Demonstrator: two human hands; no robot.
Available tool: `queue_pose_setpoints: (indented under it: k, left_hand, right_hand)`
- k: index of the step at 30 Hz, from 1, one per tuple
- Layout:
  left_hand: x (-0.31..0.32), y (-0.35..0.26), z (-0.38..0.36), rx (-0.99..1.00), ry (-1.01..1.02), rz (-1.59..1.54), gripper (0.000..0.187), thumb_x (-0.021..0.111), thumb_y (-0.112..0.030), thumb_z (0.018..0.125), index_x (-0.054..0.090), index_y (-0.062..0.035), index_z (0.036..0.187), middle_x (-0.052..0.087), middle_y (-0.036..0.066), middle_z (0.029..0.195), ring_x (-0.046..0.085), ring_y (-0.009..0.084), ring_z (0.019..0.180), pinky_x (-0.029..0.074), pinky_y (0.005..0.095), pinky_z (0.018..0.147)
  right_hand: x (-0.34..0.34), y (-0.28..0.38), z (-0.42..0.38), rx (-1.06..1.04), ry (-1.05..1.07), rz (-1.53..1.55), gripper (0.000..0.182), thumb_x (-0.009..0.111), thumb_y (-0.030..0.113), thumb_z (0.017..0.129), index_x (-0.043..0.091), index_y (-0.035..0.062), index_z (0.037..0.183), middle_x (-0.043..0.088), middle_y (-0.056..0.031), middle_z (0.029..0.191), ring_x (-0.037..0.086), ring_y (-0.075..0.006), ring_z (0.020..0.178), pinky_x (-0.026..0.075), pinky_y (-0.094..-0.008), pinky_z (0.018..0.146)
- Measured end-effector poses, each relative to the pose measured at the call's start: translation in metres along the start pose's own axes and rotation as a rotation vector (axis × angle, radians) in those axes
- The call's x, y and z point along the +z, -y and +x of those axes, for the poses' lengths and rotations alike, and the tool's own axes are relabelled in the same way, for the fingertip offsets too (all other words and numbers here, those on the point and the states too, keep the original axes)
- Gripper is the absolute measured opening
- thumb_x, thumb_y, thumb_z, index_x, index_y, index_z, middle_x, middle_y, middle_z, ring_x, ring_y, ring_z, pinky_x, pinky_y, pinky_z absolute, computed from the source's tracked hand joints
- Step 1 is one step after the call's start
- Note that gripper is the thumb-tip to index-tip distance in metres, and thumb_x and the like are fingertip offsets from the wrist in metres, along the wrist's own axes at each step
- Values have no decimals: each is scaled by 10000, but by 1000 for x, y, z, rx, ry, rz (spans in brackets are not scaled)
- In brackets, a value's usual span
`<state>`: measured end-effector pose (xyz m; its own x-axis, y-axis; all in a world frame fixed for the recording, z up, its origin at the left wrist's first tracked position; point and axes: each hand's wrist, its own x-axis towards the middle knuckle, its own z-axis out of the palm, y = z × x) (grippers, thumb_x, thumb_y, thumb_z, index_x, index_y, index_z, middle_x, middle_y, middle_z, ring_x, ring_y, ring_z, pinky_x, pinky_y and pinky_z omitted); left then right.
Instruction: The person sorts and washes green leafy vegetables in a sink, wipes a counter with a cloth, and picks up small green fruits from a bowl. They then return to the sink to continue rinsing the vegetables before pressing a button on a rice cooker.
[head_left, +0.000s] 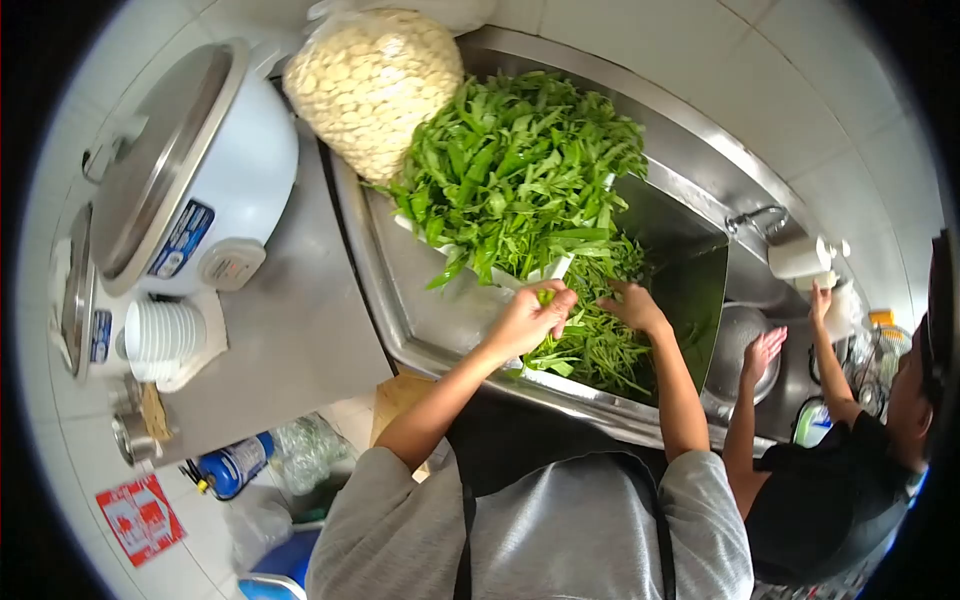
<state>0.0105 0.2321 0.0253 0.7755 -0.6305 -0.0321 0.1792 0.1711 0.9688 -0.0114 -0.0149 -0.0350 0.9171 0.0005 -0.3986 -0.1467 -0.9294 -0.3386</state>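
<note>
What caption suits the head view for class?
Left hand and right hand among leafy greens at a steel sink, another person alongside.

The bare left hand [540,316] forms a closed grip, its fingers curled toward the palm, with the bare left forearm [447,398] slanting back to the grip's lower left. Just right of that grip, the bare right hand [634,305] has loosely bent, parted fingers, its bare right forearm [682,388] trailing below.
</note>
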Motion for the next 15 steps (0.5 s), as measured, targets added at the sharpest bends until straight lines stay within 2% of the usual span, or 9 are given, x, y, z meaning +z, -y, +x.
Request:
queue_pose_setpoints:
  k: [2,3,5,7,9,11,12,13,15]
  left_hand:
    - [-13,-11,-10,129,-52,-248,408,404,-387,910,389,-63,665,378,4,544,480,140,494,420,261,478]
    - [-22,-14,-16,128,-130,-303,425,372,-458,899,377,-89,686,379,7,546,475,153,487,414,270,473]
    - [-41,-26,-30,65,-326,-461,441,346,-528,874,371,-124,700,350,-9,547,456,156,486,409,275,506]
    - [-59,-29,-41,77,-493,-556,456,347,-586,840,359,-149,708,313,-27,542,443,153,517,402,278,549]
    - [-68,-24,-53,165,-550,-968,426,418,-574,816,384,-158,731,364,-29,585,472,168,609,421,277,617]
    - [-75,-15,-66,283,-553,-1084,364,466,-501,830,418,-149,753,443,-21,637,508,184,698,454,291,706]
    - [-79,-12,-71,314,-575,-1078,364,466,-501,830,418,-149,753,443,-21,637,508,184,698,454,291,706]
    - [-81,-9,-76,351,-591,-1101,342,484,-468,833,431,-139,757,469,-14,656,514,187,754,463,298,736]
    - [-78,-4,-85,409,-629,-1127,321,503,-435,835,443,-128,761,494,-7,675,520,190,810,472,305,766]
  right_hand:
    - [-23,11,-6,-61,-302,424,425,584,356,826,606,-32,996,644,-163,845,624,-266,768,472,-323,683]
    - [-33,16,-12,-90,-277,406,425,584,356,826,606,-32,996,644,-163,845,624,-266,768,472,-323,683]
    - [-47,27,-28,-61,-302,437,302,555,247,860,616,-49,865,595,-84,638,549,-143,566,432,-264,546]
    - [-60,40,-50,-131,-206,679,311,545,252,870,601,-54,865,551,-41,628,487,-90,563,410,-247,536]
    - [-59,27,-57,-262,81,1249,376,459,301,916,591,-49,952,595,-58,806,536,-128,730,430,-270,697]
    - [-44,34,-50,-144,37,1293,418,425,332,925,578,-45,1021,607,-100,938,547,-185,878,405,-315,827]
    - [-30,15,-36,-191,-10,635,469,380,371,932,534,-26,1130,582,-128,1082,508,-245,1039,344,-344,929]
    - [-27,14,-31,-217,17,376,530,320,423,935,483,-1,1207,529,-131,1189,449,-261,1142,304,-334,972]
    - [-25,15,-37,-164,105,775,616,245,493,925,482,1,1211,511,-118,1216,398,-269,1203,259,-354,1007]
